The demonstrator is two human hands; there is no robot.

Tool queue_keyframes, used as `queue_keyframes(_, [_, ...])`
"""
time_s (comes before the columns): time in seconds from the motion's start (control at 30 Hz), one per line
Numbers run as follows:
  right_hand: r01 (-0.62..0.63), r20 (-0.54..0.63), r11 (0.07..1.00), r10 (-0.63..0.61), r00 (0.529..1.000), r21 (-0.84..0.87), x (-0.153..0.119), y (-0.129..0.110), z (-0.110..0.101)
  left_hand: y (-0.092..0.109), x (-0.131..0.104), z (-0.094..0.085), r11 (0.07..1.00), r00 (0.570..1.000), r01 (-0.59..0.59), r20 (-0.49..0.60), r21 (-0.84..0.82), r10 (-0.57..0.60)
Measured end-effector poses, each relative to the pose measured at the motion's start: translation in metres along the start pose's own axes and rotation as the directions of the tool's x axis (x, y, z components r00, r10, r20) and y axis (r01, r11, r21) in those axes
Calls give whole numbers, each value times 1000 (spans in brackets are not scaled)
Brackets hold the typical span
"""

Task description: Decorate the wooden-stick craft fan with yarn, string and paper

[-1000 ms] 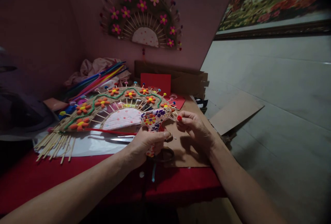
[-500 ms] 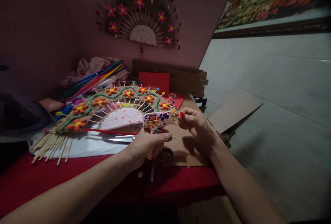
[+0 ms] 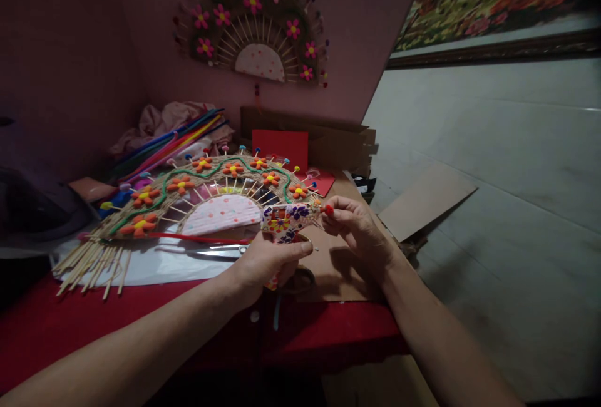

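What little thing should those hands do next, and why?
I'd guess a gentle squeeze of the flower-patterned glue gun by the left hand, because it points at the small red piece pinched in the right hand, very close by.

no lettering, label, brand name, number or sign can be read anywhere in the frame.
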State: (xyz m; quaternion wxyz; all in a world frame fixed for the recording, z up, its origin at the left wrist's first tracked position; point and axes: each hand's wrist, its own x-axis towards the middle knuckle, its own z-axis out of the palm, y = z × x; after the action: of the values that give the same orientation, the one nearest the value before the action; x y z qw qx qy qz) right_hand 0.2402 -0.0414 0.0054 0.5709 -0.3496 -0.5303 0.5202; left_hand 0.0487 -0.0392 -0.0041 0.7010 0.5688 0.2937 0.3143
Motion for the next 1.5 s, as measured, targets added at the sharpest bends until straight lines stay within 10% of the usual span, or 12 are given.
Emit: queue_keyframes(1.5, [-2,2,1000,2,1000,-20,0,0,-1,-1,0,2,996,1000,-7,-25,86,9])
